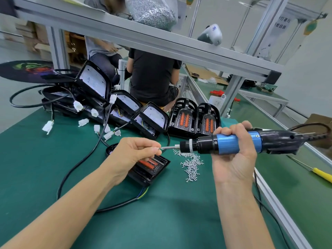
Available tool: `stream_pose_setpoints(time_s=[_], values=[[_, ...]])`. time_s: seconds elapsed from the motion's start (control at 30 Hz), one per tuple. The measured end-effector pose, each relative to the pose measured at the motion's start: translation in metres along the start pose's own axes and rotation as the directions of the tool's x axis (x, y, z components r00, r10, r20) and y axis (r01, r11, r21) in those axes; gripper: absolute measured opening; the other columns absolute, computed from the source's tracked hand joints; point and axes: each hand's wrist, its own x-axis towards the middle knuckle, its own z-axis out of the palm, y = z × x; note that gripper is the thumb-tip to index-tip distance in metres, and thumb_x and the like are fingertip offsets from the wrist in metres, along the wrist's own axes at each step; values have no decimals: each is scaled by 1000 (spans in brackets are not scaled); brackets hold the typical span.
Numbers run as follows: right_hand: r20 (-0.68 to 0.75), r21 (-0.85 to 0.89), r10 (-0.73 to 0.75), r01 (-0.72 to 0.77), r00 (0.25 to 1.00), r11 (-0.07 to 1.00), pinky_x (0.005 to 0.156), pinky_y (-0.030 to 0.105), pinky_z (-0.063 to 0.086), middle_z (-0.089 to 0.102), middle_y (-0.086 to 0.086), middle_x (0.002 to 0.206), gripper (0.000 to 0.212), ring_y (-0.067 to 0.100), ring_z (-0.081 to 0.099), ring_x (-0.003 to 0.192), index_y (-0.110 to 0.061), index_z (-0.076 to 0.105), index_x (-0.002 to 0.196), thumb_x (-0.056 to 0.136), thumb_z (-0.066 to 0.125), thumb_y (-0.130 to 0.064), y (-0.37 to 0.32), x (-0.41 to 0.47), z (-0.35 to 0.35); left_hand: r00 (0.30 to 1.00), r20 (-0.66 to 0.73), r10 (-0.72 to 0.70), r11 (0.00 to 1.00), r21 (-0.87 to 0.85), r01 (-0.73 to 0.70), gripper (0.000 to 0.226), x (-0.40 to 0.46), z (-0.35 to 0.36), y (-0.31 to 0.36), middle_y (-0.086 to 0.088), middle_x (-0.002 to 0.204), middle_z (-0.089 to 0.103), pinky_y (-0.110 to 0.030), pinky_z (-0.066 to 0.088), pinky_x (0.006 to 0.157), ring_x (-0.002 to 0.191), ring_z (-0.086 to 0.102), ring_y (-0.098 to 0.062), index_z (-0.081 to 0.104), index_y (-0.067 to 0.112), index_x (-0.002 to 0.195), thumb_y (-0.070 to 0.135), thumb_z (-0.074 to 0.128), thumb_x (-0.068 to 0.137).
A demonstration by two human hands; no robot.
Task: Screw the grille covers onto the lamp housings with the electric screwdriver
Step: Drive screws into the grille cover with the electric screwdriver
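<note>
My right hand (233,151) grips the blue and black electric screwdriver (226,143), held level with its bit pointing left. My left hand (133,151) pinches a small silver screw (159,148) right at the bit's tip. Under my left hand lies a black lamp housing (152,169) with a grille cover and orange lenses, partly hidden by the hand. A heap of loose silver screws (191,163) lies on the green mat just right of it.
Two finished grille lamps (195,121) stand behind the screws. Several open housings with white connectors and black cables (111,105) are piled at the back left. A yellow-handled screwdriver (321,174) lies at the right. Two people sit beyond an aluminium frame (161,44).
</note>
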Motion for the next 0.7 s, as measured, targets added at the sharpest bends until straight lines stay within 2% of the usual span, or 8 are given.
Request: stream_pose_setpoints(time_s=[0.17,0.37,0.5,0.6,0.7], values=[[-10,-38,6,-7,1000,999,82,27,49,54,-5,66,24,9,54,57,-21,56,91,82,59,1,5,-2,2,1000,18,12,1000,-7,-12,13,-4,-2,2,-8,75,74,-11,49,63,65,65,-6,79,21,77,11,72,72],[10,-51,11,-10,1000,999,80,27,52,55,-5,65,25,9,55,56,-22,57,90,84,59,2,8,-1,0,999,29,38,996,76,-41,19,-2,-5,1,-9,75,74,-13,51,69,69,66,-8,77,17,75,0,69,80],[50,-82,1,3,999,997,77,27,52,55,-5,64,24,9,55,57,-21,57,90,84,59,2,13,2,-5,998,47,47,972,230,-56,18,2,-5,-2,-6,74,74,-16,52,74,69,67,-8,74,17,77,2,67,83],[49,-147,-13,20,999,989,78,27,52,55,-6,64,26,10,55,58,-22,56,91,88,56,4,19,6,-11,996,-16,89,907,415,-74,19,9,-3,-11,-1,74,73,-22,53,74,70,69,-13,69,20,77,6,61,88],[56,-217,-40,51,998,975,78,28,52,55,-4,65,28,12,55,60,-21,56,93,85,60,5,25,9,-18,987,-76,143,828,556,-77,17,10,-4,-24,6,75,73,-37,53,79,73,69,-17,65,22,77,12,59,89]])
